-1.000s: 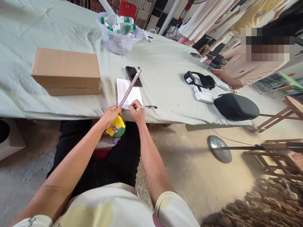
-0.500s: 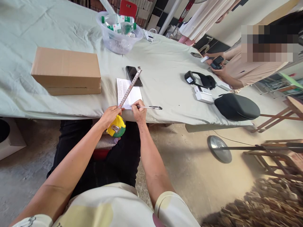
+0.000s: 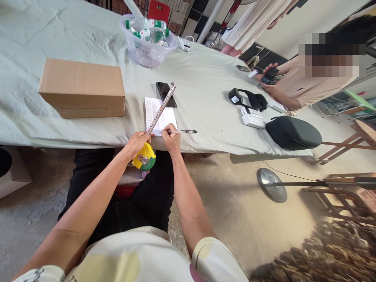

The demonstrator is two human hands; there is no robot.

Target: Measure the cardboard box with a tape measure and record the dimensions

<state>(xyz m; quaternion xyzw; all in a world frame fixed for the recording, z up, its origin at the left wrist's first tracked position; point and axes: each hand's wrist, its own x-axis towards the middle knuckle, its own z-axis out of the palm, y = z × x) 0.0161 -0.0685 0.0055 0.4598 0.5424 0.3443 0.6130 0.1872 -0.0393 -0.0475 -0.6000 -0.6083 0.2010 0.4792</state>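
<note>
Head: pen (image 3: 187,131) in right hand (image 3: 171,138) (over paper (image 3: 168,118)).

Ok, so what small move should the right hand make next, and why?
Probably write a short entry on the paper: the right hand holds the pen near its lower edge, handwriting covers part of it, and the left hand grips the extended tape measure.
</note>
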